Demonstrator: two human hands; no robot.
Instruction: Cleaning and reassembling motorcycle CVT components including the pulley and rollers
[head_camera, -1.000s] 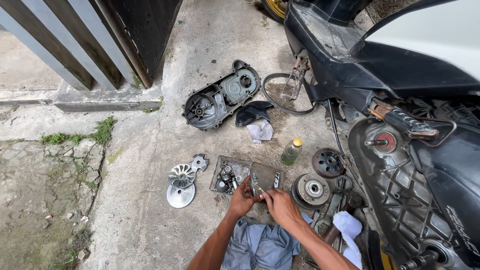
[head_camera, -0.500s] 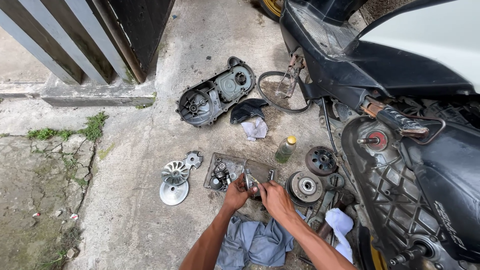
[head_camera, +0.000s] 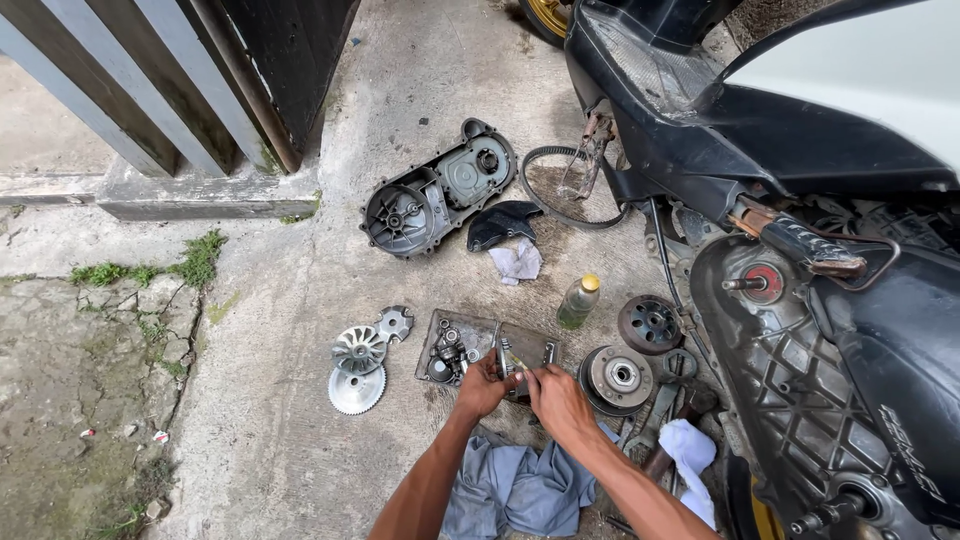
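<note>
A small metal part (head_camera: 507, 360) is gripped between the left hand (head_camera: 482, 388) and right hand (head_camera: 560, 402) above a tray (head_camera: 535, 345), beside a clutch (head_camera: 615, 378) and bottle (head_camera: 578, 301).

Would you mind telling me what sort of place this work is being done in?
Probably an outdoor yard or driveway used for scooter repair: bare concrete ground, a partly stripped scooter, and a removed engine cover lying beside a metal gate.
</note>
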